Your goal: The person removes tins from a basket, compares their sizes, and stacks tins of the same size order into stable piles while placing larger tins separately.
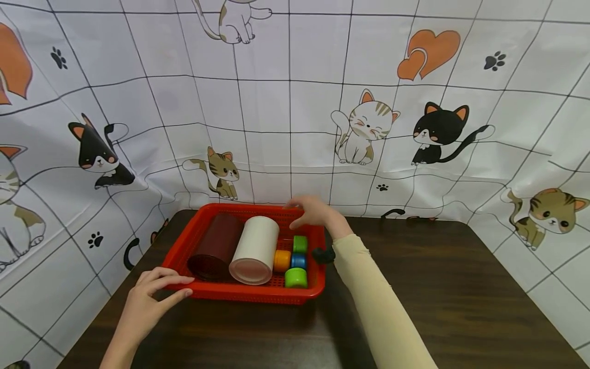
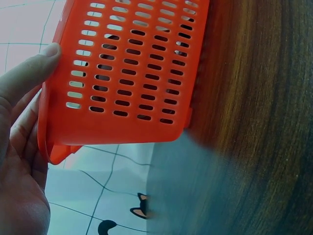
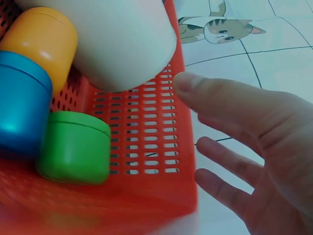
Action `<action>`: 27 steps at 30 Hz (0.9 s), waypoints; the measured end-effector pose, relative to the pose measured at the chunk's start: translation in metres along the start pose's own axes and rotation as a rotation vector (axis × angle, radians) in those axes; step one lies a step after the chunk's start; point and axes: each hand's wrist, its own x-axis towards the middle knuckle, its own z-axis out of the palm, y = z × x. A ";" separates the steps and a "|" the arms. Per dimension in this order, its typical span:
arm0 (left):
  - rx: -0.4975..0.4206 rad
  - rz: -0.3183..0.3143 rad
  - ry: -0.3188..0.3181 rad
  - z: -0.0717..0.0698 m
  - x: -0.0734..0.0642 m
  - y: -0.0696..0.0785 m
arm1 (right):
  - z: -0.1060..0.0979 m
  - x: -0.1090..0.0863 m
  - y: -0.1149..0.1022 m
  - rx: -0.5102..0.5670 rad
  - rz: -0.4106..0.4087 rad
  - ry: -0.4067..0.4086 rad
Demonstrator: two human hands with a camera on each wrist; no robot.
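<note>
Basket (image 1: 230,293) of slotted red plastic sat on the wood-grain table (image 1: 442,287), between the hands, its long axis running nine to three o'clock. At its eight o'clock corner, already touching, the left hand (image 1: 146,297) gripped the rim. Toward two o'clock the right hand (image 1: 318,211) was loosely spread astride the far rim, contact unclear. Inside, brown (image 1: 216,246) and cream cylinders (image 1: 258,246) lay left of four small jars (image 1: 298,261) near three o'clock.
</note>
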 end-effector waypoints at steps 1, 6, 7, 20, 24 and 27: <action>-0.003 0.001 0.000 0.000 0.000 0.000 | 0.002 0.000 -0.001 0.001 -0.001 -0.012; 0.001 -0.004 -0.001 0.001 -0.001 -0.003 | 0.014 0.002 -0.001 0.018 0.015 -0.100; 0.002 -0.005 -0.001 0.001 -0.001 -0.004 | 0.017 0.003 -0.001 0.015 0.022 -0.115; -0.012 -0.014 -0.015 0.001 0.000 -0.002 | 0.021 0.008 -0.002 -0.118 0.125 -0.316; -0.012 -0.015 -0.013 0.000 0.000 -0.003 | 0.017 0.010 -0.007 -0.160 0.165 -0.363; -0.017 -0.011 -0.011 0.000 0.000 -0.004 | 0.016 0.013 -0.011 -0.206 0.182 -0.399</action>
